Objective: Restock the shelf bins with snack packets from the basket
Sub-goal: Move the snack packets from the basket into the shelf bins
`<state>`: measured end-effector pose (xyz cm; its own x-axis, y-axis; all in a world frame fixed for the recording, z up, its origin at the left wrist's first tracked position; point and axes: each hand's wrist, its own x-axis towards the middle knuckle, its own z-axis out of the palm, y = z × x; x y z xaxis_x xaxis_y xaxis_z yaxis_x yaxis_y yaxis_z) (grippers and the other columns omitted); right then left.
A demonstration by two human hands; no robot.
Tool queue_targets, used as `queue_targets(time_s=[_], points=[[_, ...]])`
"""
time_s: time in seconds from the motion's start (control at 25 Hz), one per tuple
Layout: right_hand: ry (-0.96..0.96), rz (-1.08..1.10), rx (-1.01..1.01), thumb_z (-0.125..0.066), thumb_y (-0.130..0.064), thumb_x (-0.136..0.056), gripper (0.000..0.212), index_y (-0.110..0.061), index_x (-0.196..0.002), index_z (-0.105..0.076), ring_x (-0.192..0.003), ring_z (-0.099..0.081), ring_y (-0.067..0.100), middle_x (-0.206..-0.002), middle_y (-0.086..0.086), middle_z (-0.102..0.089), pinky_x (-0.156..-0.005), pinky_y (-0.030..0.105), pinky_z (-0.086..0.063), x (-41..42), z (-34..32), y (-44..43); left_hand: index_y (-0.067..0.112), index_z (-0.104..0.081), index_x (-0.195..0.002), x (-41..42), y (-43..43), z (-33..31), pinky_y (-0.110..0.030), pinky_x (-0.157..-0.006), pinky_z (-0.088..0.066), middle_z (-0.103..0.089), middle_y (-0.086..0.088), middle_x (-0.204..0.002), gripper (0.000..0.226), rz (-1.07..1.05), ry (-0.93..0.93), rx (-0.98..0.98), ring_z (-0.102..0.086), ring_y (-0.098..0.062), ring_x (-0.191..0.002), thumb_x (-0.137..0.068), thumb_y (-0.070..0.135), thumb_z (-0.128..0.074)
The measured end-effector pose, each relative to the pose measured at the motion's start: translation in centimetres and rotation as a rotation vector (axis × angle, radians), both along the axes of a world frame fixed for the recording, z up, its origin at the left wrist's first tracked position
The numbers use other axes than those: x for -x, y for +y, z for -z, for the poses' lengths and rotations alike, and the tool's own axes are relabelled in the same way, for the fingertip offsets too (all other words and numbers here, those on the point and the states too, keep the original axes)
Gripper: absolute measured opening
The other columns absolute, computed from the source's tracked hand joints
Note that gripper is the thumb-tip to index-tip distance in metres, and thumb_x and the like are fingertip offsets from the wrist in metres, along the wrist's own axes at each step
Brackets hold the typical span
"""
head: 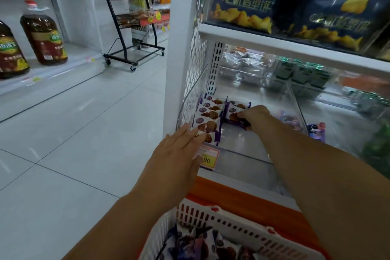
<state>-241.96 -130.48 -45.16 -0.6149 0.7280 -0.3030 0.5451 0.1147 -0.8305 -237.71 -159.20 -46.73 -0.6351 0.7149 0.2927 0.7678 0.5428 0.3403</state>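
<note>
Grey floor tiles (84,133) run beside white shelving (274,42) and oil bottles (44,34).

The white metal shelf (242,91) is carrying clear plastic bins (296,103); purple-and-white biscuit packets (209,116) are standing in rows in the leftmost.

A shop aisle is shown: price tag (207,157) on shelf edge, oil bottles (45,34) shelved, wheeled display rack (135,17), tiled floor (73,133).

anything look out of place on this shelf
One purple packet lies tilted in the compartment right of the clear divider, apart from the neat rows of cookie packets. Otherwise nothing stands out.
</note>
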Motion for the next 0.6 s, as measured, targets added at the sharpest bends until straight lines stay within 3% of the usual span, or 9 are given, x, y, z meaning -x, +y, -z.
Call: queue_targets(time_s=[0.12, 0.2, 0.28, 0.32, 0.4, 0.44, 0.52, 0.6], points=[[-0.082, -0.005, -0.149, -0.067, -0.016, -0.089, 0.021, -0.002, -0.1, -0.057, -0.07, -0.053, 0.018, -0.085, 0.011, -0.059, -0.053, 0.016, -0.05, -1.4, -2.5, -2.2, 0.037, -0.012, -0.153, -0.3, -0.4, 0.2, -0.021, -0.112, 0.011, -0.002, 0.017, -0.161, 0.056, -0.006, -0.002, -0.025, 0.016, 0.005, -0.138, -0.103, 0.036, -0.037], [-0.062, -0.041, -0.313, -0.063, -0.022, -0.091, 0.031, -0.008, -0.116, -0.05, -0.074, -0.055, 0.019, -0.099, 0.011, -0.057, -0.054, 0.02, -0.049, -3.5, -4.4, -4.2, 0.035, -0.02, -0.152, -1.0, -0.7, 0.5, -0.023, -0.113, 0.008, -0.011, 0.014, -0.16, 0.056, -0.022, 0.028, -0.088, 0.007, 0.003, -0.141, -0.101, 0.031, -0.044], [0.206, -0.101, -0.271, -0.057, -0.02, -0.095, 0.048, -0.016, -0.14, -0.04, -0.098, -0.062, 0.023, -0.121, 0.009, -0.059, -0.068, 0.026, -0.053, -7.2, -5.7, -6.8, 0.029, -0.034, -0.148, -2.4, -1.1, 1.0, -0.028, -0.116, -0.007, -0.028, 0.009, -0.157, 0.054, -0.042, 0.094, -0.195, -0.014, -0.003, -0.144, -0.098, 0.025, -0.052], [0.384, -0.111, -0.238, -0.055, -0.018, -0.097, 0.045, -0.021, -0.139, -0.043, -0.103, -0.063, 0.02, -0.125, 0.003, -0.059, -0.07, 0.024, -0.055, -9.6, -5.8, -8.3, 0.026, -0.042, -0.145, -3.5, -1.3, 1.4, -0.03, -0.115, -0.017, -0.037, 0.007, -0.152, 0.051, -0.043, 0.115, -0.25, -0.027, -0.007, -0.141, -0.096, 0.021, -0.055], [0.704, -0.084, -0.158, -0.051, -0.01, -0.098, 0.027, -0.026, -0.12, -0.055, -0.095, -0.066, 0.014, -0.112, -0.002, -0.063, -0.071, 0.024, -0.058, -15.0, -5.0, -11.6, 0.02, -0.052, -0.138, -6.1, -1.4, 2.4, -0.03, -0.11, -0.031, -0.051, 0.003, -0.142, 0.044, -0.007, 0.121, -0.317, -0.046, -0.013, -0.13, -0.094, 0.016, -0.057], [0.773, -0.074, -0.123, -0.049, -0.007, -0.098, 0.024, -0.027, -0.109, -0.057, -0.086, -0.067, 0.014, -0.104, -0.003, -0.065, -0.07, 0.026, -0.059, -17.4, -3.5, -13.1, 0.019, -0.055, -0.135, -7.3, -1.4, 3.2, -0.029, -0.107, -0.036, -0.055, 0.002, -0.137, 0.04, 0.034, 0.086, -0.291, -0.051, -0.014, -0.124, -0.095, 0.016, -0.056], [0.652, -0.062, -0.101, -0.048, -0.009, -0.099, 0.023, -0.03, -0.099, -0.057, -0.077, -0.066, 0.013, -0.095, -0.006, -0.065, -0.069, 0.029, -0.059, -21.1, 1.5, -15.5, 0.02, -0.056, -0.132, -9.6, -1.5, 6.0, -0.028, -0.102, -0.041, -0.055, 0.004, -0.134, 0.036, 0.112, -0.117, -0.091, -0.052, -0.015, -0.12, -0.097, 0.019, -0.053], [0.229, -0.17, -0.11, -0.047, -0.017, -0.101, 0.02, -0.029, -0.111, -0.058, -0.081, -0.062, 0.013, -0.106, -0.006, -0.064, -0.075, 0.031, -0.056, -23.9, 8.7, -16.0, 0.02, -0.056, -0.13, -11.3, -1.8, 10.3, -0.03, -0.101, -0.043, -0.052, 0.003, -0.136, 0.034, 0.175, -0.285, 0.206, -0.051, -0.017, -0.121, -0.097, 0.023, -0.05]])
